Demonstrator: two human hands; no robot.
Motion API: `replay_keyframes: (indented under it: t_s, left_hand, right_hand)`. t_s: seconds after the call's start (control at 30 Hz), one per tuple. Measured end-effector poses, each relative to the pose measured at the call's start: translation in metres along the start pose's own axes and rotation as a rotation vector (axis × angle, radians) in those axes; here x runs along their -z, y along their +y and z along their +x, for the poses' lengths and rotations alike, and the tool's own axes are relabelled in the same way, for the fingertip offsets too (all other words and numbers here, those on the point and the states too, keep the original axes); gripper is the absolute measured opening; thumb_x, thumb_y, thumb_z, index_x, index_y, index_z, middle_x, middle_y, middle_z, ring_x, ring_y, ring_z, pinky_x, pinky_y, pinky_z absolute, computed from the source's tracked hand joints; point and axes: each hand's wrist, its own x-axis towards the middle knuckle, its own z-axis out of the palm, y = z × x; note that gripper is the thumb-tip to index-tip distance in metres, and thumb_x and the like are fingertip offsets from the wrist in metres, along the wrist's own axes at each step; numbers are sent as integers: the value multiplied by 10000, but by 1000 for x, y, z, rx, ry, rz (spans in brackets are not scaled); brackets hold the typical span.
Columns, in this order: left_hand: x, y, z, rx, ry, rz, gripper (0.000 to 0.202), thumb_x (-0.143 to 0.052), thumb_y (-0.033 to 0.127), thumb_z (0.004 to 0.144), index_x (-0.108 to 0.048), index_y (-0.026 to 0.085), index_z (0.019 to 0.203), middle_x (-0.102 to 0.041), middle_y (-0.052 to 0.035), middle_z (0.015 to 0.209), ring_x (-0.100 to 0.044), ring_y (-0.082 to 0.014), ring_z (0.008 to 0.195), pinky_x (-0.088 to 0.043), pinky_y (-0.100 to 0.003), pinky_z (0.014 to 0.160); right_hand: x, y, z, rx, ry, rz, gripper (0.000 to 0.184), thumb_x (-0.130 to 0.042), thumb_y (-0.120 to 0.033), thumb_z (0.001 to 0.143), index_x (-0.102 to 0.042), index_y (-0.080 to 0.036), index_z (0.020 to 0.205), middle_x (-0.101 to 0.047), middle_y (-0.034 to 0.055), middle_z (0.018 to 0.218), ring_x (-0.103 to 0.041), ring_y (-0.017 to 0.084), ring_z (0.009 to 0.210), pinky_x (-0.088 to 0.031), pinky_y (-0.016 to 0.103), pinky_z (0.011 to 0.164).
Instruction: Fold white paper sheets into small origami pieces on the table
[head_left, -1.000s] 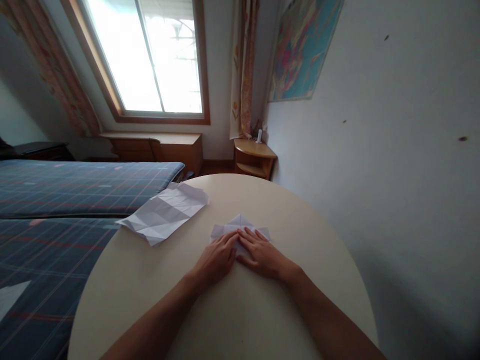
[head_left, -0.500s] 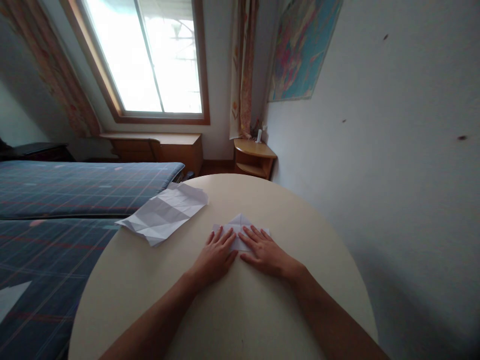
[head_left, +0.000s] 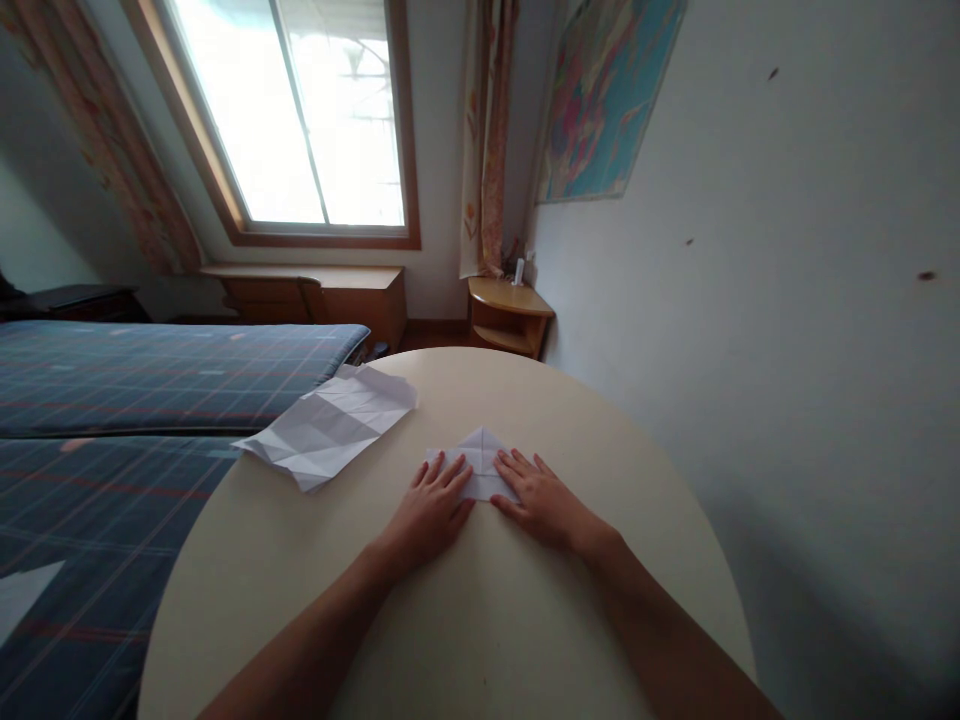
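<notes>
A folded sheet of white paper lies flat on the round cream table, its pointed end facing away from me. My left hand rests palm down on the paper's left part, fingers spread. On the other side my right hand presses flat on the right part, fingers also spread. A creased centre line and a crosswise fold edge show between the hands. Both side ends of the paper are partly hidden under my fingers.
A larger creased white sheet lies at the table's left edge, slightly overhanging. Left of the table is a bed with a plaid mattress, another paper on it. A white wall stands at the right.
My right hand has slid a little to the right along the paper, baring more of its middle. My left hand has stayed in place.
</notes>
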Motion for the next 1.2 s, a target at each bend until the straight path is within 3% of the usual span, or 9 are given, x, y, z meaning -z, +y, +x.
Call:
replay_keyframes:
  t_s: [0.2, 0.33, 0.53, 0.77, 1.0, 1.2]
  left_hand:
    - [-1, 0, 1, -10, 18, -13, 520, -429, 381, 974, -369, 269, 1479, -361, -67, 1561, -218, -320, 1474, -247, -559, 1171]
    - [-2, -1, 1, -6, 8, -19, 562, -442, 368, 967, -315, 279, 1507, -347, -58, 1568, -210, -330, 1474, -245, -560, 1170]
    - [-1, 0, 1, -5, 17, -15, 511, -428, 402, 975, -399, 260, 1465, -371, -74, 1555, -227, -323, 1470, -248, -557, 1169]
    - [0, -1, 0, -15, 27, -12, 482, -442, 378, 971, -426, 296, 1446, -377, -55, 1553, -231, -315, 1471, -249, -557, 1172]
    - [0, -1, 0, -9, 18, 4, 466, -411, 388, 982, -439, 292, 1437, -377, -46, 1555, -244, -328, 1464, -255, -550, 1171]
    - [3, 0, 0, 22, 32, 23, 450, -393, 406, 989, -444, 310, 1425, -387, -38, 1549, -260, -329, 1457, -237, -581, 1168]
  right_hand:
    - [-9, -14, 8, 102, 111, -22, 636, -394, -494, 983, -347, -133, 1505, -326, 138, 1560, -218, 255, 1472, -160, 484, 1206]
    - [-13, -18, 11, 129, 65, 26, 630, -346, -521, 997, -335, -159, 1512, -316, 105, 1570, -213, 244, 1473, -166, 467, 1208]
    - [-12, -5, 8, 88, -3, 59, 667, -306, -544, 1000, -276, -144, 1533, -256, 96, 1593, -159, 251, 1486, -161, 455, 1210]
    - [-12, 5, 5, 46, 4, 66, 661, -325, -533, 996, -253, -168, 1542, -241, 98, 1593, -157, 253, 1486, -177, 470, 1205]
    - [-5, 5, 4, 16, -11, 64, 656, -352, -497, 994, -305, -106, 1519, -266, 130, 1579, -190, 263, 1478, -200, 464, 1202]
    - [0, -1, 2, 43, 48, 63, 631, -410, -490, 979, -409, -90, 1468, -374, 157, 1531, -318, 261, 1434, -268, 427, 1183]
